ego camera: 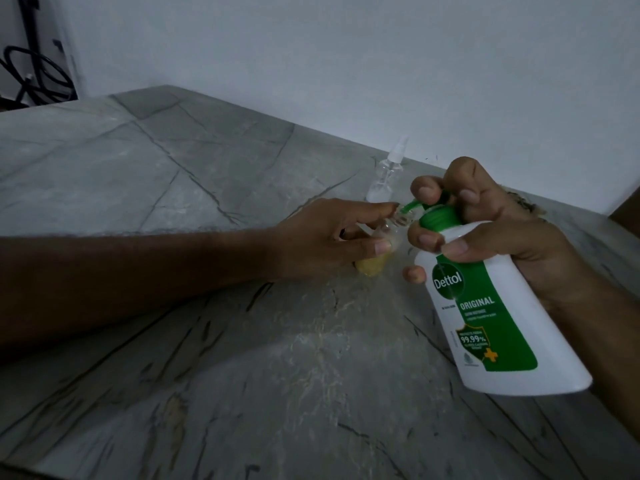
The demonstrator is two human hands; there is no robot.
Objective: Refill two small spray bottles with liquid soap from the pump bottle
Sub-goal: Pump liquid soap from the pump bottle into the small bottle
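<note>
My right hand (491, 226) grips the white Dettol pump bottle (498, 320), tilted above the counter, with fingers curled over its green pump head (438, 216). The green spout points left at the open neck of a small clear spray bottle (478, 266) that holds yellow liquid at its bottom. My left hand (332, 237) holds that small bottle, thumb and fingers around its body. A second small clear spray bottle (388, 174), with its white sprayer on, stands behind near the wall.
The grey marble counter (207, 341) spreads to the left and front. A white wall (346, 64) runs along its back edge. Black cables (31, 77) hang at the far left. A brown object shows at the right edge.
</note>
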